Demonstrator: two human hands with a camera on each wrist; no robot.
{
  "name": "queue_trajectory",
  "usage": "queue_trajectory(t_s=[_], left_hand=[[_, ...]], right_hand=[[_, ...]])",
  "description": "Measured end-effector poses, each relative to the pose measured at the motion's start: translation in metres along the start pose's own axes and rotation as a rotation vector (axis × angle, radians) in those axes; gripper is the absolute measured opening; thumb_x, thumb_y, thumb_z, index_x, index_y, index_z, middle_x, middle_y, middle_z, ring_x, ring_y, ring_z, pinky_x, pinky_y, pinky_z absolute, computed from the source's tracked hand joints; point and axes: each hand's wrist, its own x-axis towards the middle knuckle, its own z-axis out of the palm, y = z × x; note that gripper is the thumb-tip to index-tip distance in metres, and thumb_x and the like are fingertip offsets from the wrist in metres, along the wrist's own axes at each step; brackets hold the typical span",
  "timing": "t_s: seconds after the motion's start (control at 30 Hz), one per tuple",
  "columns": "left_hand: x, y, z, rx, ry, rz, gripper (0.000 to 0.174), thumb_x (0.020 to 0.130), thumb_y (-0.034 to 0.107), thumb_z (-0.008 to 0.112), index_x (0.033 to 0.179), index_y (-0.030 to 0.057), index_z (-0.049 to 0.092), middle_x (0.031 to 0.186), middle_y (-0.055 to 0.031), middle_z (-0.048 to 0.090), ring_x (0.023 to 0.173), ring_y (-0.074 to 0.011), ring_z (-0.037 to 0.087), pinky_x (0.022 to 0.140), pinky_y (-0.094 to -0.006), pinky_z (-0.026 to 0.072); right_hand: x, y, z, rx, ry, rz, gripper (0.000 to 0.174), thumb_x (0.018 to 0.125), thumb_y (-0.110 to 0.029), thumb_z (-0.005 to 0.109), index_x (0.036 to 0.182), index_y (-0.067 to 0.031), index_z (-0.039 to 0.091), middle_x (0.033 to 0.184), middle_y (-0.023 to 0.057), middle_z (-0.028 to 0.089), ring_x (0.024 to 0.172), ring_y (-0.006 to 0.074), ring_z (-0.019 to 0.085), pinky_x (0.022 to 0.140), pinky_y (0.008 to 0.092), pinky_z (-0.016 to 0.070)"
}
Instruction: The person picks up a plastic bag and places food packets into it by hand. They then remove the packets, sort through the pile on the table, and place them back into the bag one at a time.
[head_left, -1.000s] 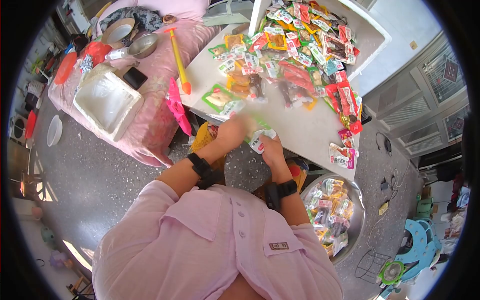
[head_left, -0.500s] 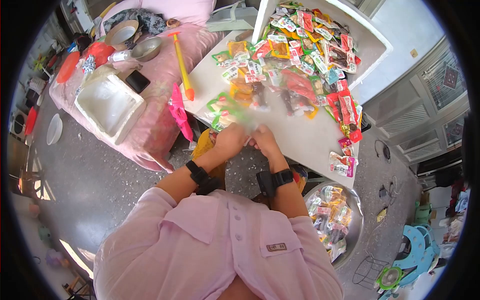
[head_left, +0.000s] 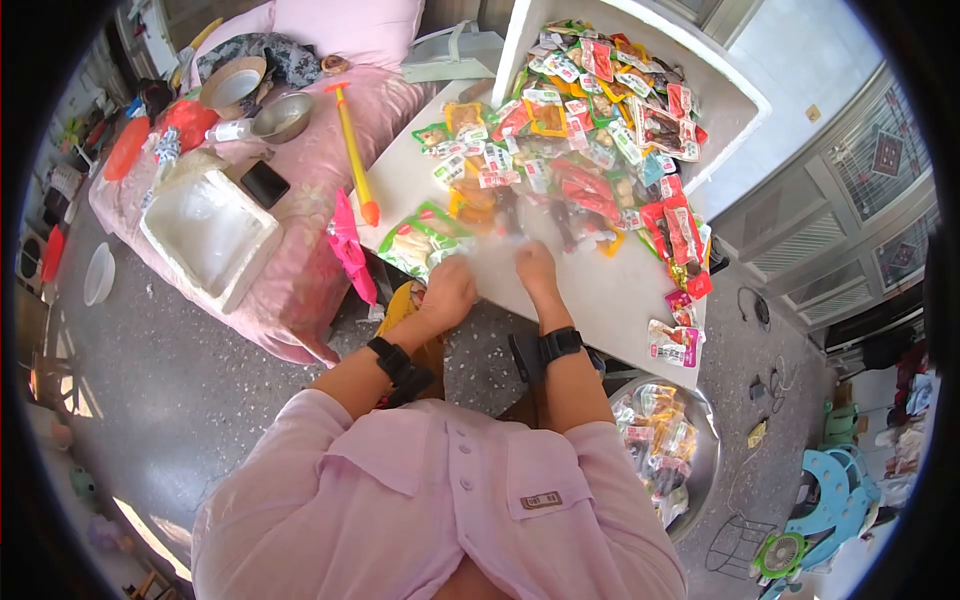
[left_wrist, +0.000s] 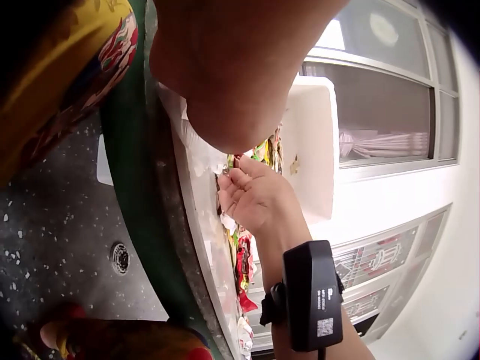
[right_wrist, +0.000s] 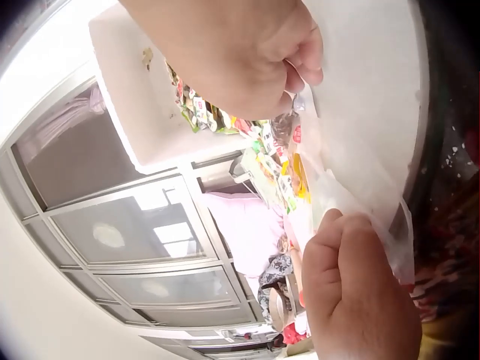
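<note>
A clear plastic bag stretches between the two hands, over the near edge of the pale table. My left hand pinches one side of it, thumb against the fingers in the right wrist view. The other side is pinched by my right hand, whose fingertips are curled in the left wrist view. Green-edged food packets lie at the table's left corner, just beyond my left hand. More packets are spread across the table behind the bag.
A white foam box on its side spills packets at the back. A metal basin of packets stands low at the right. On the pink bed lie another foam box and a yellow toy.
The green-edged packet that was in my hands a second ago is out of them; green-edged packets lie at the table's corner. The hands came together, then moved apart with the clear bag.
</note>
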Motion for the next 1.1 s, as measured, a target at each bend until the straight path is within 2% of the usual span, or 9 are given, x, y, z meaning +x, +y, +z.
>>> queue_trajectory(t_s=[0.1,0.2,0.3,0.6,0.63,0.73,0.83,0.93,1.1], left_hand=[[0.000,0.000,0.001,0.057,-0.097,0.034,0.009,0.064,0.008,0.049,0.071,0.0020,0.049,0.086,-0.0168,0.047,0.087,-0.0335,0.043,0.074,-0.0421,0.0342],[0.001,-0.003,0.003,0.058,-0.156,0.008,0.013,0.064,0.009,0.049,0.074,0.0018,0.050,0.087,-0.0166,0.048,0.090,-0.0327,0.043,0.077,-0.0417,0.0330],[0.000,0.000,0.003,0.160,-0.137,0.037,0.015,0.063,0.009,0.049,0.076,0.0024,0.051,0.088,-0.0157,0.049,0.091,-0.0326,0.043,0.079,-0.0417,0.0321],[-0.004,-0.005,0.008,0.153,-0.149,0.046,0.016,0.062,0.010,0.052,0.076,0.0030,0.054,0.100,-0.0153,0.050,0.102,-0.0329,0.041,0.086,-0.0439,0.0277],[-0.004,-0.003,0.008,0.152,-0.200,0.001,0.015,0.064,0.010,0.051,0.077,0.0031,0.054,0.104,-0.0153,0.049,0.105,-0.0334,0.039,0.089,-0.0445,0.0258],[-0.001,-0.001,0.007,0.169,-0.322,-0.085,0.016,0.067,0.012,0.051,0.081,0.0034,0.054,0.112,-0.0151,0.046,0.112,-0.0341,0.035,0.094,-0.0459,0.0218],[-0.003,-0.003,0.007,0.201,-0.350,-0.081,0.026,0.066,0.013,0.053,0.089,0.0041,0.055,0.113,-0.0143,0.045,0.114,-0.0329,0.033,0.094,-0.0463,0.0210],[-0.002,-0.001,0.005,0.189,-0.343,-0.080,0.038,0.063,0.016,0.055,0.099,0.0046,0.054,0.113,-0.0140,0.045,0.115,-0.0321,0.031,0.094,-0.0468,0.0201],[-0.004,-0.004,0.004,0.242,-0.407,-0.046,0.046,0.061,0.018,0.058,0.105,0.0050,0.052,0.112,-0.0141,0.045,0.116,-0.0324,0.030,0.095,-0.0471,0.0189]], right_hand=[[0.023,0.005,0.008,-0.116,0.315,-0.333,0.024,0.075,-0.021,0.047,0.083,0.0009,0.052,0.083,0.0191,0.054,0.074,0.0339,0.052,0.065,0.0417,0.0408],[0.033,-0.044,0.004,-0.324,0.024,-0.078,0.027,0.071,-0.020,0.052,0.093,-0.0053,0.051,0.103,0.0151,0.049,0.098,0.0315,0.046,0.073,0.0441,0.0406],[0.045,-0.056,0.019,-0.343,-0.036,0.023,0.033,0.070,-0.021,0.052,0.098,-0.0053,0.050,0.104,0.0129,0.049,0.097,0.0306,0.046,0.073,0.0460,0.0404],[0.040,-0.029,-0.019,-0.679,0.060,0.010,0.035,0.068,-0.021,0.054,0.102,-0.0131,0.054,0.110,0.0118,0.047,0.109,0.0285,0.037,0.087,0.0465,0.0270],[0.040,-0.022,-0.015,-0.753,0.178,-0.112,0.032,0.068,-0.020,0.054,0.098,-0.0128,0.056,0.111,0.0101,0.047,0.110,0.0292,0.036,0.085,0.0462,0.0285],[0.051,-0.034,-0.005,-0.619,0.183,-0.336,0.030,0.067,-0.020,0.054,0.096,-0.0123,0.058,0.106,0.0115,0.050,0.102,0.0282,0.043,0.081,0.0423,0.0349],[0.079,-0.058,0.028,-0.461,-0.057,-0.241,0.028,0.067,-0.021,0.055,0.094,-0.0121,0.059,0.097,0.0114,0.055,0.090,0.0263,0.052,0.075,0.0371,0.0411],[0.085,-0.088,0.046,-0.522,-0.133,-0.457,0.026,0.067,-0.020,0.055,0.092,-0.0133,0.059,0.089,0.0098,0.058,0.083,0.0251,0.055,0.070,0.0344,0.0440],[0.094,-0.077,0.074,-0.528,-0.081,-0.395,0.028,0.067,-0.019,0.054,0.094,-0.0167,0.059,0.090,0.0059,0.058,0.086,0.0240,0.055,0.072,0.0353,0.0434]])
